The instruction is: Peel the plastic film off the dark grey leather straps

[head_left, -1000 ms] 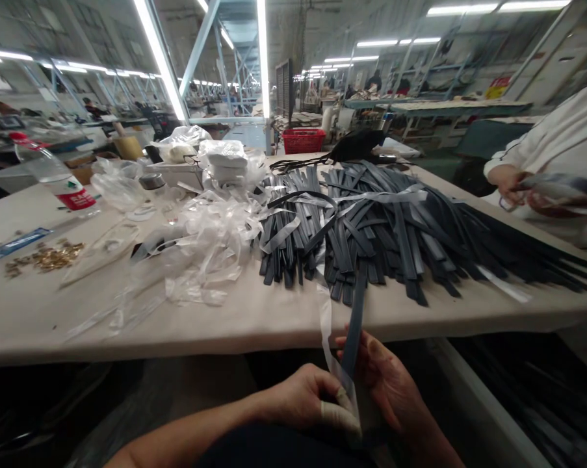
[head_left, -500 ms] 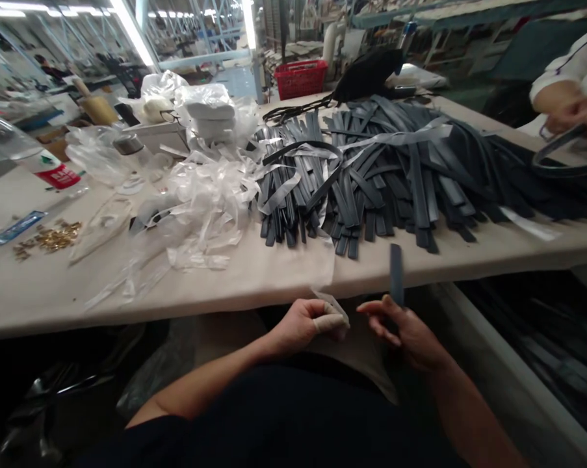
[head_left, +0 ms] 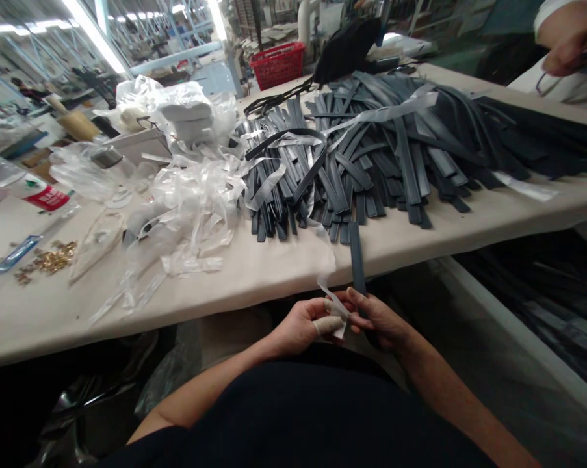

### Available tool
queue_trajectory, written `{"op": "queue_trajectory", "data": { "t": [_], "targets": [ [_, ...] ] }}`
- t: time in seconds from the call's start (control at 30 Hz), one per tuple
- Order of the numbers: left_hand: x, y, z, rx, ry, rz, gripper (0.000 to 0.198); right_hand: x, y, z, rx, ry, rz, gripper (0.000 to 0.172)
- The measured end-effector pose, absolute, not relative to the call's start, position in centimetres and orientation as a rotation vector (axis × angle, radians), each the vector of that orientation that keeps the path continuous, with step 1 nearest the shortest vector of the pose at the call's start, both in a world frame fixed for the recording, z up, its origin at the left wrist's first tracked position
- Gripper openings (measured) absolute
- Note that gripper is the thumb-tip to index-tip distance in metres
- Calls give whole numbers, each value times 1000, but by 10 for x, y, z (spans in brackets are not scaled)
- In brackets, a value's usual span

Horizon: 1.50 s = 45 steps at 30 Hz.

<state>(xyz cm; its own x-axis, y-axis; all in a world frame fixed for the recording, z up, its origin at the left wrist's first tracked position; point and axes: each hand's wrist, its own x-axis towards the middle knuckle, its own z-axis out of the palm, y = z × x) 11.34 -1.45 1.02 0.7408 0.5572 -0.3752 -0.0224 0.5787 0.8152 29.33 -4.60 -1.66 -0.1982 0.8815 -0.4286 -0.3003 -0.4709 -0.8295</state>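
Note:
My left hand [head_left: 307,323], with pale wraps on its fingers, pinches a thin white strip [head_left: 333,300] in front of the table edge. Close beside it on the right, my right hand [head_left: 378,316] holds a dark grey strap [head_left: 356,257], whose upper end stands up past the table edge. The fingertips of both hands meet around the white strip. Beyond them on the table lies a large pile of dark grey straps [head_left: 405,149], with white strips across it. Left of the pile is a tangle of clear plastic strips [head_left: 190,208].
At the left are a bottle with a red label [head_left: 47,195], small gold metal pieces [head_left: 56,257] and a blue packet [head_left: 17,253]. A red basket [head_left: 277,64] stands behind. At the upper right, another person's hand [head_left: 571,49] shows. More dark straps [head_left: 532,305] lie below right.
My right hand has moved left with the grey strap and now meets my left hand at the white strip. The view has shifted slightly. The other person's hand has moved up.

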Motion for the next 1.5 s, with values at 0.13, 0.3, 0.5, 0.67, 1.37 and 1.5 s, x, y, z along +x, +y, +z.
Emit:
{"op": "queue_trajectory", "data": {
  "t": [0.13,0.3,0.5,0.67,1.37,1.5],
  "targets": [
    [116,-18,5,911,695,298,47,291,-46,-7,-1255,-716,1564,57],
    [120,-16,9,908,770,230,44,292,-33,12,-1286,-838,1382,38],
    [126,-4,11,1082,801,222,39,296,-19,32,-1355,-1286,1175,30],
    [135,8,12,909,744,399,36,312,-31,36,-1262,-1129,1048,53],
    [176,20,26,602,741,647,45,311,-116,-2,-1742,-1564,1128,63],
    [177,18,25,642,717,653,37,308,-108,3,-1764,-1567,1154,65]
  ]
}}
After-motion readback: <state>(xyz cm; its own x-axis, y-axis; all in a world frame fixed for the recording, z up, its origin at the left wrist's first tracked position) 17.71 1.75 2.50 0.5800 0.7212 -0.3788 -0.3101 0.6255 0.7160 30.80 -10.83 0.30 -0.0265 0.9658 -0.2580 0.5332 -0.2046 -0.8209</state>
